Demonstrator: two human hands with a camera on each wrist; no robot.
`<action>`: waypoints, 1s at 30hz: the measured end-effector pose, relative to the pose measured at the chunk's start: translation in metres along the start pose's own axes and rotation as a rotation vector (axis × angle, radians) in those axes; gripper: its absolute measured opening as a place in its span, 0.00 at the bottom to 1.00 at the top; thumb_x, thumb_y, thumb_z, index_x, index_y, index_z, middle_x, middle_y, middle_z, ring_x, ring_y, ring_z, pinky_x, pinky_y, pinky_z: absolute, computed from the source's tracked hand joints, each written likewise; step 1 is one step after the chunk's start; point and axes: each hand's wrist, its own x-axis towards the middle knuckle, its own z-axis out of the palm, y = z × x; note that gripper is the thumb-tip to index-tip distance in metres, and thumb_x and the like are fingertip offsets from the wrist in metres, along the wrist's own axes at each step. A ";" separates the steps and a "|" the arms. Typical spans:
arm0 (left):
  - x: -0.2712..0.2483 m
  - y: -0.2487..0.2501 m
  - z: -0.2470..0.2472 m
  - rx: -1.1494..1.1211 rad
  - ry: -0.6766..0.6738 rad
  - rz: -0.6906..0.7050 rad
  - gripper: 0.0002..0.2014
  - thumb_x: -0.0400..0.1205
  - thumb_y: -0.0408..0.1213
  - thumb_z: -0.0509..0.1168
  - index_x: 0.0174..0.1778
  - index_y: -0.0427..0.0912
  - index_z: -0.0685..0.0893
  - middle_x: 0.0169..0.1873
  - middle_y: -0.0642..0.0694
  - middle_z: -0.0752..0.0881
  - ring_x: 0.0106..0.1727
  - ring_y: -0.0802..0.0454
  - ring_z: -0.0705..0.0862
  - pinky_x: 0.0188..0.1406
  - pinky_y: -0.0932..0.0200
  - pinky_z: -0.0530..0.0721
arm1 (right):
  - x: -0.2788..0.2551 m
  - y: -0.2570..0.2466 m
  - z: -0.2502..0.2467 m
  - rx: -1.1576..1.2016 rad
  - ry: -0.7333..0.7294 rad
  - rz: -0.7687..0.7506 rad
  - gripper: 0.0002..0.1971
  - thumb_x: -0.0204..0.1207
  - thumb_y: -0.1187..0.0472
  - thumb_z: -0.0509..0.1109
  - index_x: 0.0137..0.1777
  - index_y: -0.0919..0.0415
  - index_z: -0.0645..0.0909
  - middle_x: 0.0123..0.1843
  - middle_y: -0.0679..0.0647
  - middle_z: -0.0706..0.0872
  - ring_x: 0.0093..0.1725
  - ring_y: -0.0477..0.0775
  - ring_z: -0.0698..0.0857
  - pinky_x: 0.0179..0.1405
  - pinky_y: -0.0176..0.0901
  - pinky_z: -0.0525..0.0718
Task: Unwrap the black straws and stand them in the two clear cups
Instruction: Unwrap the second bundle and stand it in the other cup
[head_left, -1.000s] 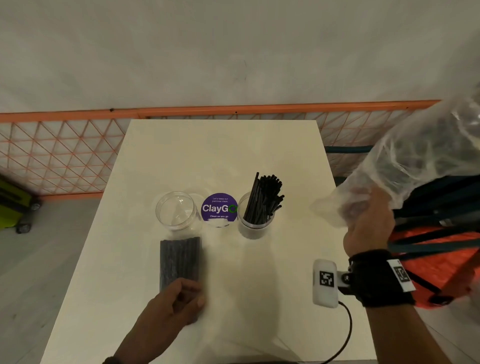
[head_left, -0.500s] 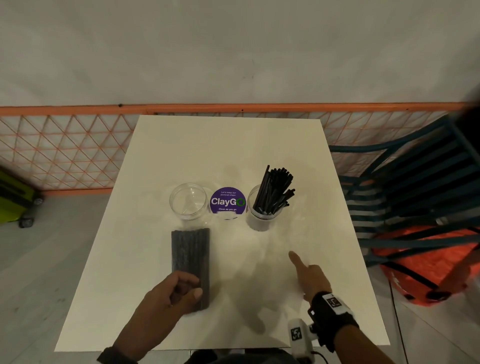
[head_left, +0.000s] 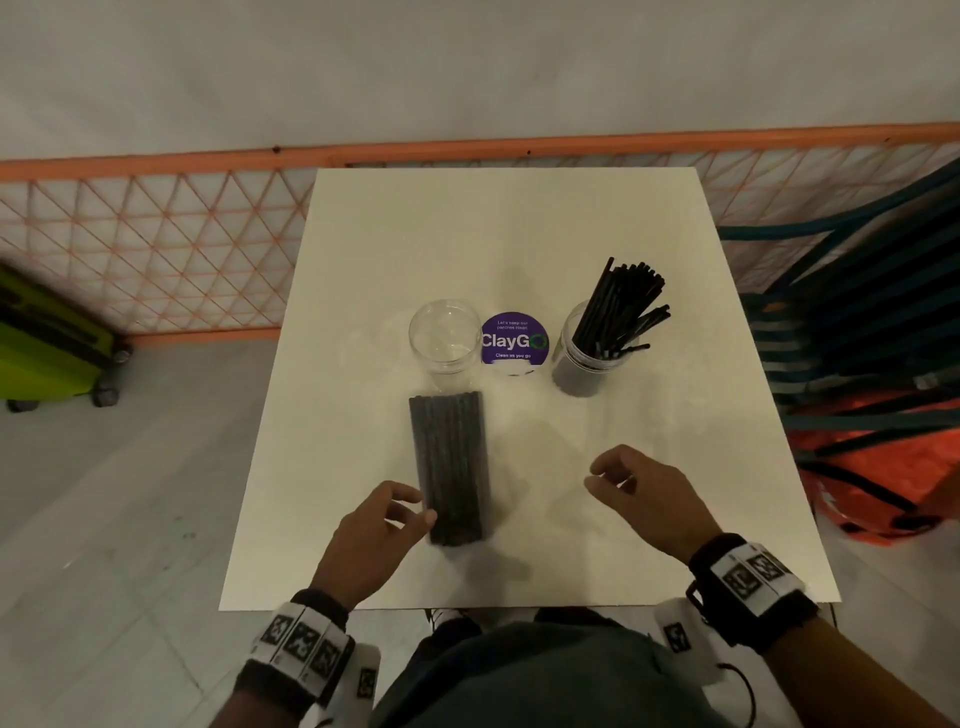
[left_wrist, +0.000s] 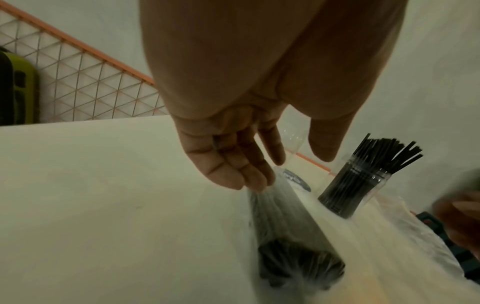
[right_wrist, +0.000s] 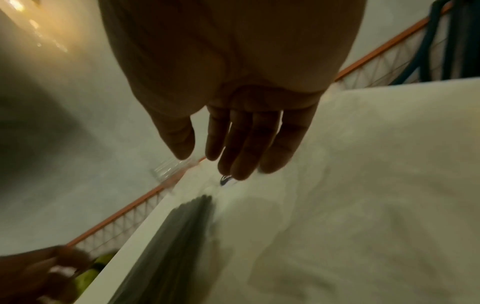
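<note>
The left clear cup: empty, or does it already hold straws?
Empty. The left clear cup shows only its bare bottom; the straw pack lies wrapped before it.

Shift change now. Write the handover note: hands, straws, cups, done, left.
Left hand: touches the near end of the wrapped straw bundle, no firm grip.
Right hand: empty, loosely curled, above the table.
Right cup: already holds loose black straws.
Left cup: empty, just beyond the bundle.
Done: one cup filled.
Left: unwrap the bundle and stand its straws in the left cup.
</note>
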 end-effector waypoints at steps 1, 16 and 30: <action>0.004 -0.004 0.001 -0.016 -0.001 -0.028 0.16 0.79 0.54 0.71 0.59 0.56 0.77 0.46 0.52 0.89 0.45 0.57 0.87 0.41 0.62 0.79 | 0.003 -0.007 0.011 0.006 -0.066 -0.011 0.08 0.75 0.43 0.71 0.48 0.43 0.80 0.42 0.41 0.87 0.40 0.40 0.84 0.38 0.33 0.77; 0.034 -0.020 0.021 -0.407 -0.281 -0.147 0.26 0.83 0.42 0.70 0.74 0.44 0.68 0.56 0.37 0.89 0.47 0.47 0.87 0.39 0.54 0.81 | 0.036 -0.063 0.132 0.315 -0.262 0.224 0.28 0.72 0.40 0.72 0.65 0.57 0.76 0.56 0.53 0.85 0.55 0.55 0.85 0.59 0.57 0.85; 0.011 0.051 -0.021 -0.382 -0.095 0.133 0.13 0.88 0.53 0.56 0.66 0.60 0.79 0.38 0.46 0.94 0.34 0.58 0.89 0.37 0.59 0.81 | 0.004 -0.107 0.059 0.726 -0.275 0.071 0.30 0.71 0.60 0.78 0.72 0.55 0.71 0.50 0.61 0.92 0.39 0.54 0.88 0.48 0.59 0.85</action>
